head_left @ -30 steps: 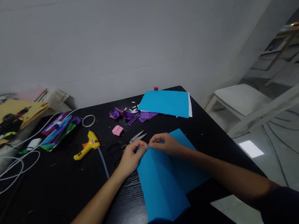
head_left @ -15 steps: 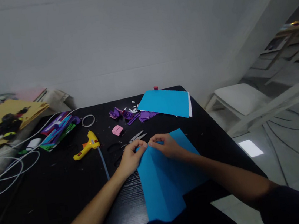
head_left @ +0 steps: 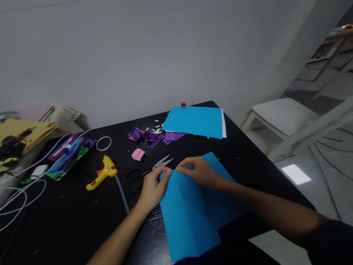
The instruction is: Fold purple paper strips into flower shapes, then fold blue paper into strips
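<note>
A creased blue sheet (head_left: 186, 219) hangs between my two hands near the table's front edge. My left hand (head_left: 155, 186) pinches its top edge at the left. Close beside it, my right hand (head_left: 199, 172) pinches the same edge a little to the right. Another blue sheet (head_left: 218, 175) shows under my right hand and forearm. Just beyond my left hand are scissors (head_left: 161, 163) with the blades apart, their dark handles partly hidden.
On the black table (head_left: 61, 229) are a yellow glue gun (head_left: 105, 172), a tape ring (head_left: 104, 143), pink paper (head_left: 138, 154), purple scraps (head_left: 173, 137) and blue sheets (head_left: 194, 120). White cables (head_left: 23, 195) and coloured bundles (head_left: 70, 153) lie left. A white chair (head_left: 282, 116) stands right.
The lower part of the held blue sheet has swung slightly left and looks flatter. My fingertips have moved a little apart along its top edge.
</note>
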{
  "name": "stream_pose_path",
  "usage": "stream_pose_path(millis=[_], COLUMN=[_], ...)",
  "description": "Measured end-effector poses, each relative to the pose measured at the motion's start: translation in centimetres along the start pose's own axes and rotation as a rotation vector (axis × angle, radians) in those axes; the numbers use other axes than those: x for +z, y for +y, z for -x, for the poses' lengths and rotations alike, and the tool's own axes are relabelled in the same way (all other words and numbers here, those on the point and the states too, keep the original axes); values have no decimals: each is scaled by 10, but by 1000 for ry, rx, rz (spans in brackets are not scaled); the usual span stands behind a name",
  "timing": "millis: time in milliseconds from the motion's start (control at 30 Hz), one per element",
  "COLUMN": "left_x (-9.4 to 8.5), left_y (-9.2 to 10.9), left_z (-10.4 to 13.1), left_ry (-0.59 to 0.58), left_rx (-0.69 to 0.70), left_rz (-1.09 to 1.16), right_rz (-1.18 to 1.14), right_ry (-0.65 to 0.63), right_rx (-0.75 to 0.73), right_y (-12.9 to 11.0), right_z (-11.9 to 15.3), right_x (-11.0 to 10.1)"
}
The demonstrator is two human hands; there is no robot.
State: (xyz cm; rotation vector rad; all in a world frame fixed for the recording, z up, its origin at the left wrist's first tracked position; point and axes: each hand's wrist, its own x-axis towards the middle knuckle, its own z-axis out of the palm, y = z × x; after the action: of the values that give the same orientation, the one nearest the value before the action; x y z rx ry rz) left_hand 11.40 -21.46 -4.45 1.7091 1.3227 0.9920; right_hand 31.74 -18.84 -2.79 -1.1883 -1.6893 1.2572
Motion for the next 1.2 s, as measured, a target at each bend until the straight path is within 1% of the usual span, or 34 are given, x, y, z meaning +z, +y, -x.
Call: stream_pose_path(millis=[267,433,667,967,1200], left_x=[3,4,6,8,8], left_y=[-2,-1,-1,0,1], left_z=[2,3,2,3,2], left_ry=[7,23,37,53,58], left_rx=[0,-27,-16,-41,-26], left_rz=[-52,-39,-36,-29,-19], right_rz=[17,16,24,27,27], right_ry=[18,37,51,65,76], right_rx=[20,25,20,42,29], right_y=[1,2,4,2,4], right_z=[2,3,3,4,4], right_x=[1,3,5,6,7])
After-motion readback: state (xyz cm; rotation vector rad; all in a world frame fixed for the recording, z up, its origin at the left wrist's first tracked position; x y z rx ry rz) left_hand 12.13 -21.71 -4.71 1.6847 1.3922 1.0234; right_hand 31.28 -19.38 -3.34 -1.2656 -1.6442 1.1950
